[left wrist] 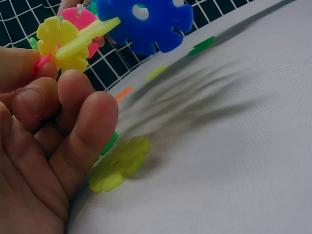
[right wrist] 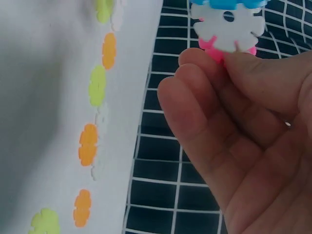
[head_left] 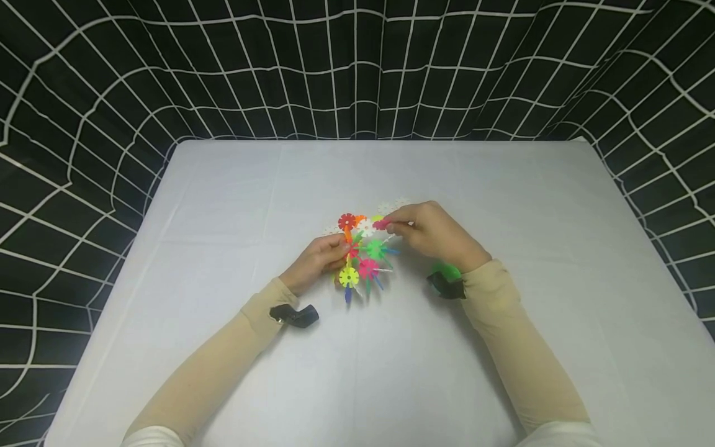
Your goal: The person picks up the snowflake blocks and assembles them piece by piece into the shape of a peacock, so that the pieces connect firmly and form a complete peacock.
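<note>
A cluster of notched plastic snowflake discs, joined edge to edge in many colours, is held up between both hands in the head view. My left hand point(head_left: 318, 259) pinches it at a pinkish-red disc point(head_left: 352, 250). The left wrist view shows yellow discs point(left wrist: 63, 44) and a large blue disc point(left wrist: 146, 22) beyond those fingertips. At the cluster's far right, my right hand point(head_left: 436, 233) pinches a pink disc point(head_left: 382, 224) between thumb and forefinger. Against that pink disc, in the right wrist view, sits a white disc point(right wrist: 229, 29) with a blue disc point(right wrist: 231, 4) above.
Loose discs lie on the white table point(head_left: 357, 372): a green one point(head_left: 447, 271) by the right wrist, white ones point(head_left: 393, 205) behind the cluster, and orange point(right wrist: 88, 145) and yellow-green point(right wrist: 97, 86) ones. A black cloth with white grid lines point(head_left: 357, 68) surrounds the table.
</note>
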{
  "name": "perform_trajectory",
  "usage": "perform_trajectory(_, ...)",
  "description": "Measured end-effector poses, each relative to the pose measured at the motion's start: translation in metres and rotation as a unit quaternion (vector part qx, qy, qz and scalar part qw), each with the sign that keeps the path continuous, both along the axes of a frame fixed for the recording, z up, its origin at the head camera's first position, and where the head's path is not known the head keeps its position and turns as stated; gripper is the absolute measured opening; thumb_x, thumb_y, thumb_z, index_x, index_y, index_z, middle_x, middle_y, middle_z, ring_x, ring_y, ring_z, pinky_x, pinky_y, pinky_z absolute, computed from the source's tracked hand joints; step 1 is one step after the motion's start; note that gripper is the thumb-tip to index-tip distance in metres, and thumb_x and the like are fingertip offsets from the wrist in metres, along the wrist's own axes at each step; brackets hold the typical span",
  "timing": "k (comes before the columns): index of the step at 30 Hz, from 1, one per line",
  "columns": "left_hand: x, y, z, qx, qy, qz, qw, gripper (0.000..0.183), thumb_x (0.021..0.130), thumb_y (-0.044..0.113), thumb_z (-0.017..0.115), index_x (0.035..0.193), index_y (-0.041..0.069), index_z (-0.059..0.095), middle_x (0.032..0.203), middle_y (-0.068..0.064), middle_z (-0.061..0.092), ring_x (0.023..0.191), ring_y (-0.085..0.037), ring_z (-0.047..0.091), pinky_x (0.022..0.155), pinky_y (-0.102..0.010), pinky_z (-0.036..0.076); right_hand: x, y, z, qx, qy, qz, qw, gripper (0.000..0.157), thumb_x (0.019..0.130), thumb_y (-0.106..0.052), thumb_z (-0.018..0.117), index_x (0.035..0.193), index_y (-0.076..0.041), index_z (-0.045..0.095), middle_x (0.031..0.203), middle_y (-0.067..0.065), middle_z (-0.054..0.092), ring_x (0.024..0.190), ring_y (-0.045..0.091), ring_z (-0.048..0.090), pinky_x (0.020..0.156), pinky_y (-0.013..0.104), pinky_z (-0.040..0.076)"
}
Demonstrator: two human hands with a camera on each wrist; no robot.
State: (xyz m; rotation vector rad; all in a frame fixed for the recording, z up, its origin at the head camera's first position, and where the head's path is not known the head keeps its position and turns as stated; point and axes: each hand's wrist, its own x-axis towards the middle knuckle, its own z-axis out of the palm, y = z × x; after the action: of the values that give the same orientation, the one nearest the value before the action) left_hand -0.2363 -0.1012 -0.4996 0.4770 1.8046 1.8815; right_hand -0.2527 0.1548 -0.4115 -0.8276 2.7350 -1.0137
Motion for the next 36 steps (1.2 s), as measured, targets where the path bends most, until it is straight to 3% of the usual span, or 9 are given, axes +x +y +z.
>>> perform_trajectory(7,-0.001,-0.001,0.001,-0.001,-0.018,-0.03,0.9994,0.024,0.105,0.014,0.044,0.082,0.011,0.048,0.073,0.005,0.049,0.067,-0.007,0.053,0.071,-0.024,0.05,0.0,-0.002,-0.002,-0.005,0.01,0.008,1.0,0.02,0.091,-0.006,0.073,0.11,-0.008,0.078,0.106,0.005,0.078,0.094,0.019,0.072,0.084,0.037,0.06)
perform_trajectory(11,0.0,-0.001,0.002,0.001,-0.013,-0.045,0.9989,0.024,0.104,0.013,0.042,0.081,0.008,0.046,0.065,0.001,0.043,0.054,-0.01,0.048,0.062,-0.025,0.048,0.0,-0.002,0.0,0.003,0.018,0.015,1.0,0.019,0.091,-0.006,0.073,0.109,-0.009,0.079,0.105,0.005,0.078,0.092,0.018,0.071,0.082,0.036,0.06)
perform_trajectory(16,0.0,0.0,0.002,0.006,0.004,0.009,0.9999,0.027,0.105,0.016,0.047,0.079,0.008,0.043,0.066,-0.001,0.034,0.061,-0.014,0.036,0.062,-0.022,0.036,0.0,0.001,0.001,0.005,0.008,0.014,1.0,0.022,0.092,-0.004,0.072,0.113,-0.008,0.077,0.11,0.007,0.078,0.105,0.022,0.073,0.093,0.04,0.059)
perform_trajectory(18,0.0,0.001,0.002,0.009,0.002,0.039,0.9992,0.024,0.104,0.016,0.05,0.081,0.009,0.046,0.07,0.0,0.039,0.067,-0.014,0.038,0.065,-0.022,0.037,0.0,0.002,0.002,0.002,-0.008,0.011,1.0,0.023,0.092,-0.004,0.071,0.114,-0.008,0.077,0.111,0.008,0.077,0.107,0.022,0.072,0.095,0.041,0.058)
perform_trajectory(22,0.0,0.001,0.001,0.024,-0.008,0.071,0.9971,0.011,0.101,0.016,0.056,0.09,0.014,0.055,0.086,0.004,0.055,0.081,-0.012,0.055,0.077,-0.023,0.051,-0.001,0.005,0.003,0.001,-0.037,-0.001,0.999,0.024,0.095,-0.008,0.069,0.118,-0.011,0.075,0.116,0.007,0.076,0.11,0.021,0.07,0.096,0.043,0.058)
perform_trajectory(26,-0.002,0.001,-0.002,0.042,-0.005,0.083,0.9957,0.006,0.1,0.014,0.059,0.094,0.014,0.057,0.094,0.006,0.062,0.09,-0.01,0.061,0.085,-0.026,0.055,-0.004,0.014,0.004,0.019,-0.051,-0.026,0.998,0.026,0.098,-0.009,0.064,0.123,-0.01,0.072,0.12,0.007,0.074,0.11,0.022,0.068,0.096,0.044,0.056)
perform_trajectory(33,-0.003,0.0,-0.004,0.053,-0.013,0.074,0.9958,0.006,0.1,0.013,0.059,0.098,0.009,0.056,0.091,0.006,0.062,0.085,-0.009,0.057,0.079,-0.021,0.053,-0.014,0.039,-0.001,0.088,-0.1,-0.081,0.988,0.03,0.101,-0.014,0.056,0.128,-0.006,0.067,0.121,0.015,0.07,0.112,0.03,0.062,0.101,0.049,0.05)
perform_trajectory(36,-0.002,0.0,-0.003,0.051,-0.016,0.074,0.9958,0.01,0.1,0.015,0.06,0.1,0.006,0.055,0.09,0.006,0.063,0.085,-0.008,0.058,0.08,-0.021,0.053,-0.018,0.043,-0.005,0.102,-0.133,-0.075,0.983,0.028,0.1,-0.015,0.057,0.125,-0.008,0.067,0.119,0.015,0.069,0.111,0.03,0.06,0.1,0.048,0.05)
